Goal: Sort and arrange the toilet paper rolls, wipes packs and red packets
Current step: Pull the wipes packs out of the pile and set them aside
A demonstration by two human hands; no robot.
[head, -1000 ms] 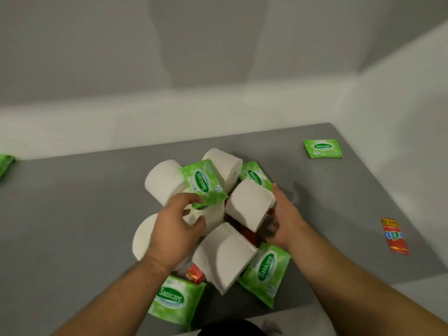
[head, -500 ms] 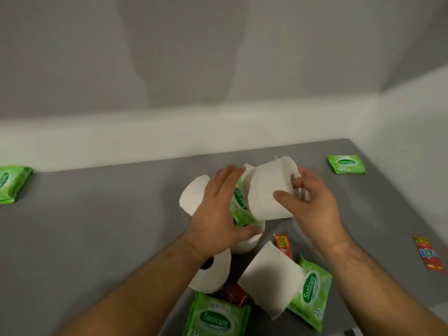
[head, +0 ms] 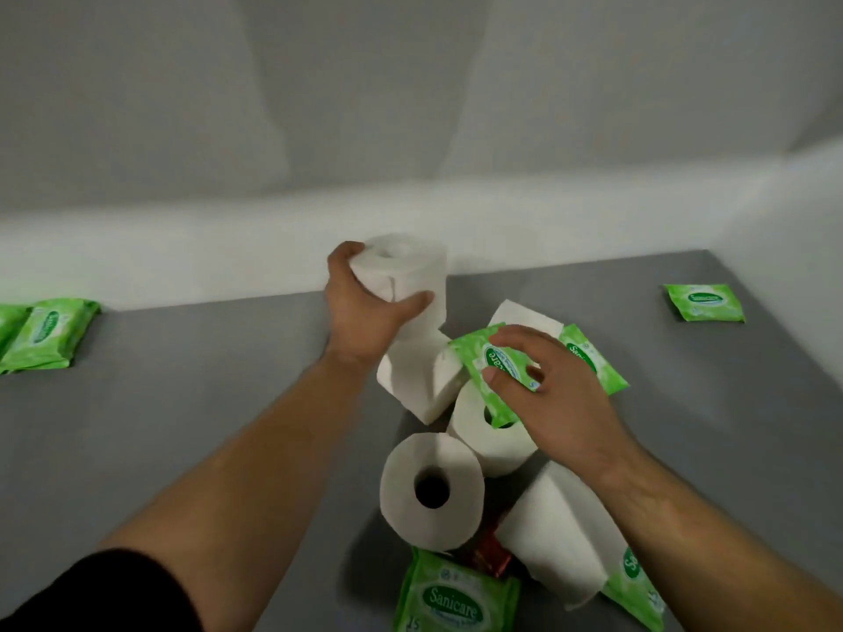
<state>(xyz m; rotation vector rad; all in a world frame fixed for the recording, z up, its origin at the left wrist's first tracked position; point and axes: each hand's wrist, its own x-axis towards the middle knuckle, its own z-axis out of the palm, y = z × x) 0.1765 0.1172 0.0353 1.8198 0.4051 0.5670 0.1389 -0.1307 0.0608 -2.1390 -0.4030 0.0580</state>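
Note:
My left hand (head: pixel 365 312) grips a white toilet paper roll (head: pixel 406 275) upright, raised above the far side of the pile. My right hand (head: pixel 547 394) pinches a green wipes pack (head: pixel 490 371) on top of the pile. Under them lie several more rolls, one with its core facing me (head: pixel 431 490), another on its side at the right (head: pixel 556 535). More green packs lie at the pile's edges (head: pixel 456 595) (head: pixel 593 358). A red packet (head: pixel 490 556) peeks out from beneath the rolls.
The grey tabletop (head: pixel 205 403) meets white walls behind and to the right. Two green wipes packs (head: pixel 45 335) lie at the far left edge. A single green pack (head: pixel 702 303) lies at the far right corner.
My left hand took the roll from the right hand and lifted it up toward the back. My right hand dropped onto the green pack atop the pile. The camera shifted right.

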